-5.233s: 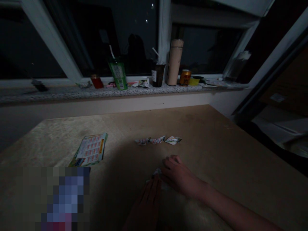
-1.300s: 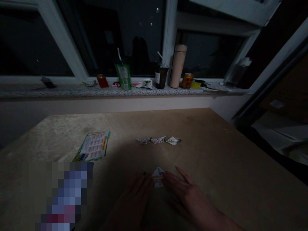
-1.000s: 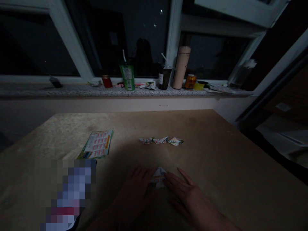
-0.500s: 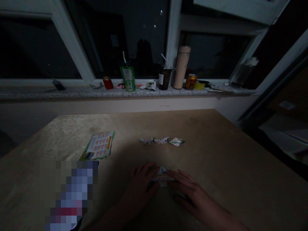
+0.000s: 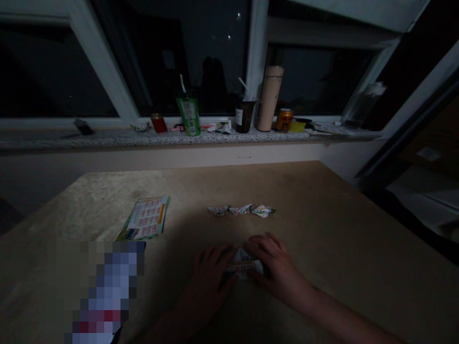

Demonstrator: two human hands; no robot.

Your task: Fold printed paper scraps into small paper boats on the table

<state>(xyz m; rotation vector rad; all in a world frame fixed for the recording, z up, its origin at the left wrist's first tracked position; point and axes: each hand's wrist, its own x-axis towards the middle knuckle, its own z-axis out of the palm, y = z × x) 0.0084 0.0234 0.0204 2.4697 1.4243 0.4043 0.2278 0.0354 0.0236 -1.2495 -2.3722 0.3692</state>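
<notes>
On the table in front of me lies a partly folded printed paper point(image 5: 244, 268), with a peaked top and a band along its lower edge. My left hand point(image 5: 212, 268) holds its left side, fingertips over the upper edge and thumb at the bottom. At the opposite side my right hand point(image 5: 275, 262) grips the paper, fingers on the upper right slope and thumb low on the band. Both hands cover its corners. Beyond them, three small folded paper pieces, a left one point(image 5: 218, 210), a middle one point(image 5: 241, 209) and a right one point(image 5: 264, 210), form a row.
Flat printed sheets point(image 5: 146, 217) lie on the table point(image 5: 340, 229) at left, near a pixelated blurred object point(image 5: 111, 286). On the windowsill point(image 5: 125, 138) stand a green cup point(image 5: 189, 114), a dark cup point(image 5: 244, 114), a tall flask point(image 5: 270, 98), an orange can point(image 5: 284, 120) and a red jar point(image 5: 158, 123).
My right hand has moved up and slightly inward, its fingers now on the paper's upper right slope. More of the band shows. My left hand has stayed almost still.
</notes>
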